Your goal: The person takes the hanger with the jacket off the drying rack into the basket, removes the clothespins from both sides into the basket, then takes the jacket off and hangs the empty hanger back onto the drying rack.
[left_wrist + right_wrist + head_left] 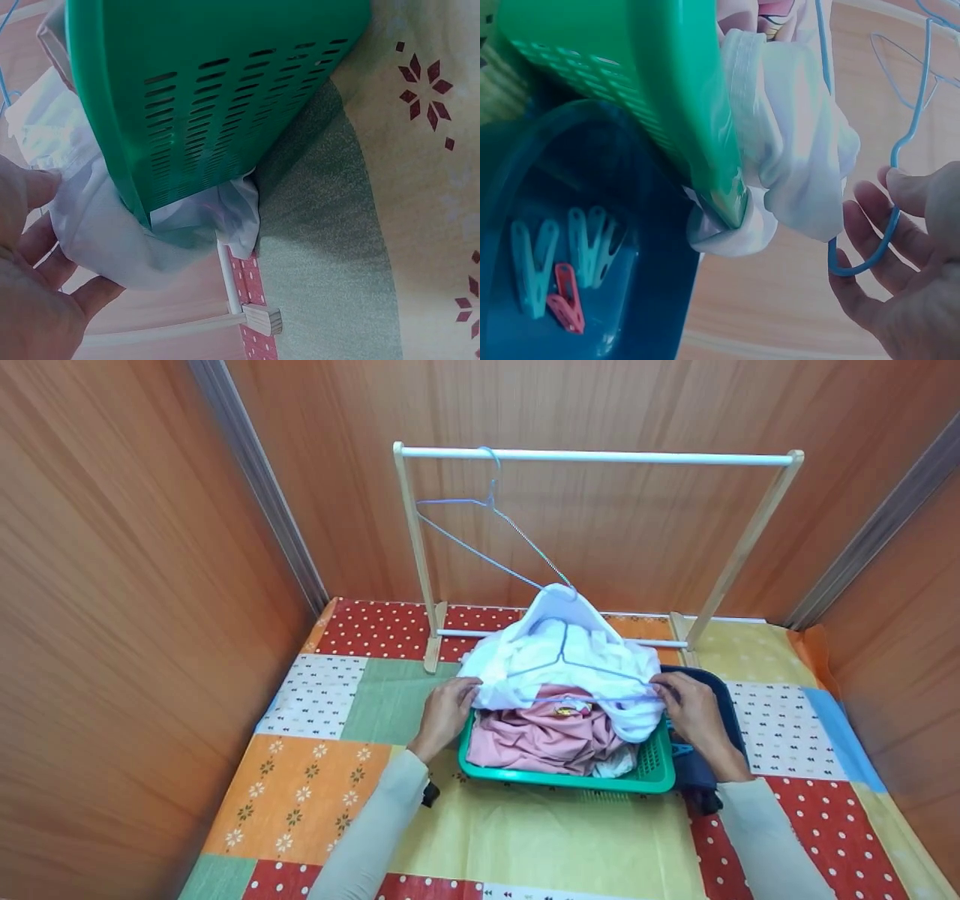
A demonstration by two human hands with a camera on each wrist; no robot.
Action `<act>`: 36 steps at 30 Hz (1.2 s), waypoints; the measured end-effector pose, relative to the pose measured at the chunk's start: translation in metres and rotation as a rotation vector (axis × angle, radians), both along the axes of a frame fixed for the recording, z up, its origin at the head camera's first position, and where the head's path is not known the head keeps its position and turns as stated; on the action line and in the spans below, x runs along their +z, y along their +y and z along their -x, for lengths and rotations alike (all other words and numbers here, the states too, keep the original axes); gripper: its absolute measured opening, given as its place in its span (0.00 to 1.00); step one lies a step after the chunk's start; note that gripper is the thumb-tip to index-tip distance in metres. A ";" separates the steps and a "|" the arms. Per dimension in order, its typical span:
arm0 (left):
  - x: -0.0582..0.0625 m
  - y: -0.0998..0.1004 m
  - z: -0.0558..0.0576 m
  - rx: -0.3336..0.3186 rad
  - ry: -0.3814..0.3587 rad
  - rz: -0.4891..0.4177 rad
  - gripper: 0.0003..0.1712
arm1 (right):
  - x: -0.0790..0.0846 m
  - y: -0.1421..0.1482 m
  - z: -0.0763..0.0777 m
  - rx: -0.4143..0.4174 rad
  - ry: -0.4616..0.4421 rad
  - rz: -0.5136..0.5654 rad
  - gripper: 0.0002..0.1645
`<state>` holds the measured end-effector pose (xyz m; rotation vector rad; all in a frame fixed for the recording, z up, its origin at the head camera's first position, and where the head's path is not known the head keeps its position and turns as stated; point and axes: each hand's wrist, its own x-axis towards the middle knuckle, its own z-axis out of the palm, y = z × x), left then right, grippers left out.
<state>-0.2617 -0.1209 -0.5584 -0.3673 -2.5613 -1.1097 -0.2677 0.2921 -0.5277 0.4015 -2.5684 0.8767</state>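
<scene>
Curling round one thin wire hanger (562, 658) over one slotted plastic basket (562, 780) are the fingers of the right hand (694, 712); the left hand (446, 709) pinches rumpled white cloth (517, 656) in its fingers. Another triangular hanger (491, 500) dangles from the rail (637, 457).

Hanger (925, 67) smooth, glossy; white garment (802, 142) soft cloth; basket (225, 30) smooth plastic; rack posts (745, 551) matt wood

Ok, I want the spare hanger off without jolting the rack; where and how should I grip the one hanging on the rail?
I'd pinch the hanger at its neck, just below the hook, from the front. The hook curves over the rail, so lifting there should unhook it cleanly. The thin arms slope away below, and nothing covers the neck in the head view.
</scene>
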 end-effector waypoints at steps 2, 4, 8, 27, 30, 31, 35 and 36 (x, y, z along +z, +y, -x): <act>0.000 0.000 -0.001 0.001 0.002 -0.001 0.11 | 0.000 0.002 -0.001 -0.002 0.004 0.009 0.09; 0.000 0.000 -0.001 0.001 0.000 -0.006 0.11 | 0.000 0.004 -0.002 -0.007 0.008 0.018 0.10; -0.001 -0.001 -0.002 0.008 -0.013 -0.020 0.12 | 0.000 0.009 -0.001 -0.005 0.048 0.036 0.09; -0.009 -0.005 0.000 0.026 -0.081 -0.010 0.12 | 0.011 0.036 -0.005 -0.087 0.090 0.081 0.10; -0.011 -0.005 -0.001 0.017 -0.091 -0.017 0.12 | 0.011 0.041 -0.007 -0.101 0.086 0.086 0.10; -0.011 -0.005 -0.002 0.016 -0.098 -0.016 0.12 | 0.011 0.043 -0.008 -0.104 0.084 0.085 0.10; -0.013 -0.005 -0.003 0.023 -0.131 -0.005 0.12 | 0.014 0.049 -0.010 -0.117 0.066 0.077 0.11; -0.013 -0.005 -0.003 0.026 -0.136 -0.002 0.13 | 0.015 0.050 -0.010 -0.120 0.062 0.075 0.11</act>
